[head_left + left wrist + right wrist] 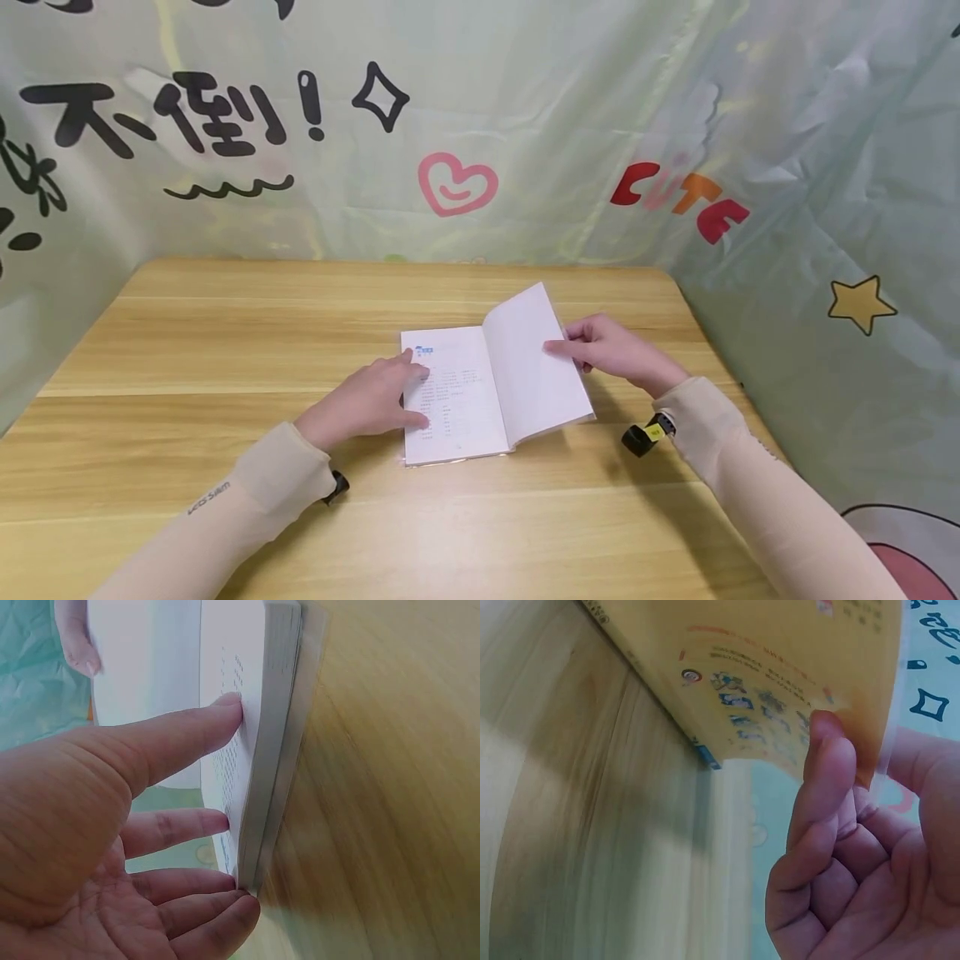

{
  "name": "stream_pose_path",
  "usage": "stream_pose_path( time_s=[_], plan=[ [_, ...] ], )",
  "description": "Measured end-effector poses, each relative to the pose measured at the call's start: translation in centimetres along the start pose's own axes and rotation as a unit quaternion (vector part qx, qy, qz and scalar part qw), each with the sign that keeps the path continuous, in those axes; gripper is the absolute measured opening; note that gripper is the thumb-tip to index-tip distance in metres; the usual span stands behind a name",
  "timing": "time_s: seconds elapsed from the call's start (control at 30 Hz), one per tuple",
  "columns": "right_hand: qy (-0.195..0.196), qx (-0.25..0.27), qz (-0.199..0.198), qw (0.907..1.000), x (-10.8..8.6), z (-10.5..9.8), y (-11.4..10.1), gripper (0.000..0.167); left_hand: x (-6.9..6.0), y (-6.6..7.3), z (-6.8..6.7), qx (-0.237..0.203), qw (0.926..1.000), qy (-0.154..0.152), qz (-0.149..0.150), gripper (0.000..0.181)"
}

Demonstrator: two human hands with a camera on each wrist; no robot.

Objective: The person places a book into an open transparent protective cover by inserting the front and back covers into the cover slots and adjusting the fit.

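Observation:
A book [459,400] lies spread on the wooden table, its left page printed with small text and a blue mark near the top. My left hand [372,396] rests on that page at its outer edge. In the left wrist view, its straight fingers and thumb touch the page and the edge of the page block [271,742]. On the other side, my right hand [618,350] pinches the outer edge of the raised, blank white cover [536,367] between thumb and fingers. The right wrist view shows the cover's orange printed outside [780,667], with a clear plastic edge.
The wooden table [225,333] extends around the book. Behind and at the sides hangs a pale green printed curtain [547,150] with a pink heart, letters and a star. Each wrist wears a small black device; the right one [641,437] carries a yellow label.

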State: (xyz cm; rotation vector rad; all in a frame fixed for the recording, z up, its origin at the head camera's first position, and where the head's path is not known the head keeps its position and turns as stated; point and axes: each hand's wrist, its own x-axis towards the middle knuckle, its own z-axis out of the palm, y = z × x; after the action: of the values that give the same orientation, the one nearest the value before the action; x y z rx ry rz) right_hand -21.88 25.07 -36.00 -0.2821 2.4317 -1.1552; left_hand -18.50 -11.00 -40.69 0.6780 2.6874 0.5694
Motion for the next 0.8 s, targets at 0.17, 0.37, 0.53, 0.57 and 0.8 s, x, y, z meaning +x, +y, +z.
stream_pose_path(
  time_s=[0.17,0.37,0.53,0.57,0.8],
  plan=[
    [-0.005,-0.006,-0.012,0.9999,-0.2,0.5,-0.5,0.04,-0.1,0.1,0.0,0.0,1.0,0.004,0.003,0.071],
    [-0.009,-0.012,-0.04,0.9991,-0.1,1.4,-1.6,0.037,-0.2,0.1,-0.2,0.01,0.9999,0.009,0.005,0.069],
    [-0.007,-0.012,-0.049,0.9987,0.0,1.9,-2.4,0.034,-0.3,0.1,-0.3,0.002,0.9999,0.009,0.005,0.069],
    [-0.006,-0.012,-0.049,0.9987,0.0,2.0,-2.5,0.033,-0.3,0.1,-0.3,0.0,0.9999,0.009,0.007,0.069],
    [-0.002,-0.008,-0.053,0.9986,0.1,2.2,-2.9,0.03,-0.7,-0.6,-0.3,-0.019,0.9997,0.015,0.002,0.07]
  ],
)
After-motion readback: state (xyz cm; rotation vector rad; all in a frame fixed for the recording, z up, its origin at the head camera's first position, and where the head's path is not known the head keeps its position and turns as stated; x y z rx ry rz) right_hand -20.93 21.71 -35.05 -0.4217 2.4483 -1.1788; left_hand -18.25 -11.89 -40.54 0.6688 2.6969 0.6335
